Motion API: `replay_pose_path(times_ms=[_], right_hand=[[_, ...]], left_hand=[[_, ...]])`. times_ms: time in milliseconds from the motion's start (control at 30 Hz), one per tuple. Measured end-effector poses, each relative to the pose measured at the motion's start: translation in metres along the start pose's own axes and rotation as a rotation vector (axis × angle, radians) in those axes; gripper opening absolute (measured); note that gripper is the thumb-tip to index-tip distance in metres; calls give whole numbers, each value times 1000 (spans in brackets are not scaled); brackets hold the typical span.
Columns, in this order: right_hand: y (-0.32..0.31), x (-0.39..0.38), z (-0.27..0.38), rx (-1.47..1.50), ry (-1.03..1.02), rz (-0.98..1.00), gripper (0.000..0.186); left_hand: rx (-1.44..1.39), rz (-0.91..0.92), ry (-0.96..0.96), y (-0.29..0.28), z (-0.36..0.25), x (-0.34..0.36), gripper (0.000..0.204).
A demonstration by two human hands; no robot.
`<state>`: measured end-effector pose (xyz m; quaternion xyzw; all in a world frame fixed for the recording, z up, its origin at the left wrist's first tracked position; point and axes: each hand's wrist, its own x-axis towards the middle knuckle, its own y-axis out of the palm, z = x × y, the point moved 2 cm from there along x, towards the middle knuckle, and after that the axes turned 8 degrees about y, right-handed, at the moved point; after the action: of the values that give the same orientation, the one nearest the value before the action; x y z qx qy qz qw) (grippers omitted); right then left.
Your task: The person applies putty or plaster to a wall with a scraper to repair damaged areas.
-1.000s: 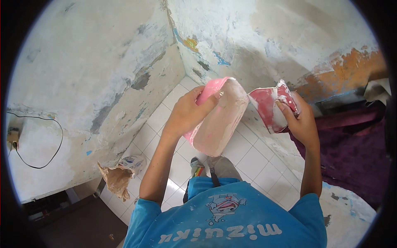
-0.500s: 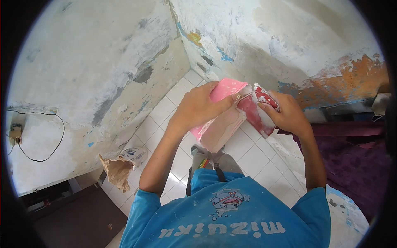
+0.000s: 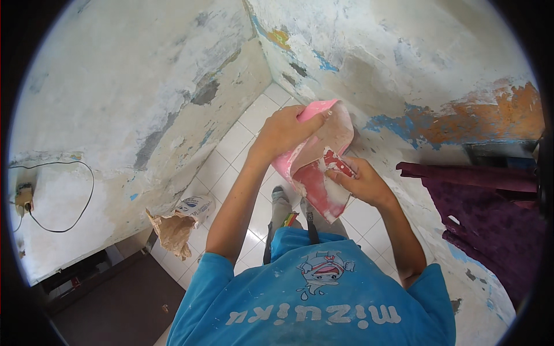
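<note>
Nearest: the person's blue shirt (image 3: 314, 288), pale smears on the cloth. Forearms reach out past it, and both hands work in front of the body over the floor.

Left hand (image 3: 288, 132) is closed around the upper-left side of a pink tub (image 3: 336, 134), thumb hooked over the rim, the other fingers mostly hidden around the outside. The grip looks chosen to carry the tub's weight from one edge and leave the mouth free. Tub is tilted, its opening toward the right hand, inner walls coated whitish; likely tipped so the inside is easy to reach.

Right hand (image 3: 366, 183) is curled shut on the grip of a red spreader (image 3: 323, 187), thumb on the near face, fingers behind. White paste on plate and grip. The plate is held broad face up, perhaps so the paste stays on it.

Position: spreader lies left of the right hand, overlapping the tub's near rim in view; cannot tell whether the edge actually presses on it. Tub is to the right of the left hand, mouth between the two hands.

Farther down: white floor tiles (image 3: 213, 170), feet below the tub. Torn paper bag (image 3: 173, 233) to the left, open end toward the body. Purple cloth (image 3: 490, 225) off right. Beyond: patchy left wall (image 3: 115, 86) and right wall (image 3: 392, 63), meeting in a corner; black cable (image 3: 91, 190) looped at far left.
</note>
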<state>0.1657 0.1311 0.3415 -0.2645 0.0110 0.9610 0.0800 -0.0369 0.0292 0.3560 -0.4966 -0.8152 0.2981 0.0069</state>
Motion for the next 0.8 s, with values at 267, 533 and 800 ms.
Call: replay_pose_path(times_ms=[267,533,800], right_hand=[[60,35,-63,729,191,94,32],[62,42,-92,1106,-102,-237,44],[-81,47,-39,980,-529,-859,35]], left_hand=[[124,-47,-64,-14,61,-7,67],[-495,-193,24,-22,151,-19,52],[-814,-111,-34,9,132,-16,49]])
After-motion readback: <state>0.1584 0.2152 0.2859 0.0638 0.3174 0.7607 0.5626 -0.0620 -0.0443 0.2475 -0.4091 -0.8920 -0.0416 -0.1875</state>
